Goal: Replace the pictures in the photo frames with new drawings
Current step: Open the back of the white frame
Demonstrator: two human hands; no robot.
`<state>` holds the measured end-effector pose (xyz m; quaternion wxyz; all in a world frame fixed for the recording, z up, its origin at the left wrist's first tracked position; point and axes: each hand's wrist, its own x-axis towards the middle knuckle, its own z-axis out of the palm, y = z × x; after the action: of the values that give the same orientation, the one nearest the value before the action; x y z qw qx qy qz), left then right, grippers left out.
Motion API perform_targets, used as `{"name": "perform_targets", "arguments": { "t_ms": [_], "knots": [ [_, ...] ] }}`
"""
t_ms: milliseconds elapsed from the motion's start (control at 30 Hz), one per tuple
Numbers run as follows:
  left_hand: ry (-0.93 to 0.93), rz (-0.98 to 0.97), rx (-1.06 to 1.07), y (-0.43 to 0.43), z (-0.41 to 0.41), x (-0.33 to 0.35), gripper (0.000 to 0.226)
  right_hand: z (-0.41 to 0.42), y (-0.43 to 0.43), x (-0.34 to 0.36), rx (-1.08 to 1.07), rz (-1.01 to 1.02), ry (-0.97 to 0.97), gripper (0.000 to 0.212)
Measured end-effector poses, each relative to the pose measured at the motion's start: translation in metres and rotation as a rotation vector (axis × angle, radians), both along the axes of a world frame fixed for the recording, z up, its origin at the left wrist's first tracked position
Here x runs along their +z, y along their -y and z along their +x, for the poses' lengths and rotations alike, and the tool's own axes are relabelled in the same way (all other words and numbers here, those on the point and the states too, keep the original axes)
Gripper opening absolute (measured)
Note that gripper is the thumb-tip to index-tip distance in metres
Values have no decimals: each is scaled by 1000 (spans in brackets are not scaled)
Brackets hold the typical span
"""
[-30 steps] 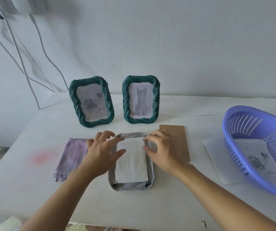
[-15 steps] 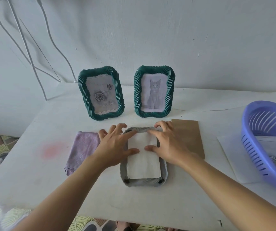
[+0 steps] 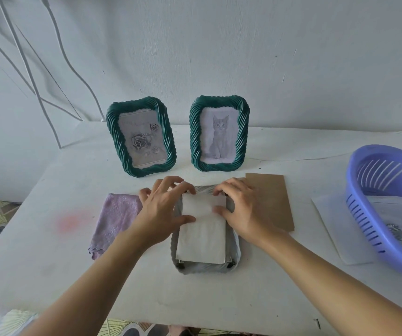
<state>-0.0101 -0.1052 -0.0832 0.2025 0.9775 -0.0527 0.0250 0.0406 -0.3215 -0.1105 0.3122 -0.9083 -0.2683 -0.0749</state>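
Between the two hands, mid-table (image 3: 49,251), a frame (image 3: 206,269) lies face down with a white sheet (image 3: 202,238) laid in its open back. The left hand (image 3: 163,212) sets curled fingertips on the sheet's far edge and lays its thumb flat on the paper. The right hand (image 3: 241,209) pinches the far right corner between fingertip and thumb (a second pale layer shows just under that corner). Both hands thus grip the sheet, which sits within the frame's rim, its near edge by two small dark clips (image 3: 182,264).

Just left of the grip, a lilac cloth (image 3: 115,219) lies flat, touching the left hand. Just right of it, a brown board (image 3: 272,202) lies flat, partly behind the right hand. Beyond the grip stand two green frames, apart from each other: the rose frame (image 3: 141,137) on the left and the cat frame (image 3: 219,133) on the right. Well to the right, a purple basket (image 3: 374,207) rests on a white paper (image 3: 333,226), with a drawing (image 3: 399,229) inside it.
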Motion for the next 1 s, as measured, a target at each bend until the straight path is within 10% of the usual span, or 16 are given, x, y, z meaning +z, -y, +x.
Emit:
{"name": "perform_targets", "arguments": {
  "t_ms": [433, 1000],
  "knots": [
    [-33, -490, 25, 4, -27, 25, 46, -6, 7, 35, -39, 666, -414, 16],
    [-96, -940, 179, 74, -18, 40, 29, -8, 74, 70, -167, 352, -243, 17]
  ]
}}
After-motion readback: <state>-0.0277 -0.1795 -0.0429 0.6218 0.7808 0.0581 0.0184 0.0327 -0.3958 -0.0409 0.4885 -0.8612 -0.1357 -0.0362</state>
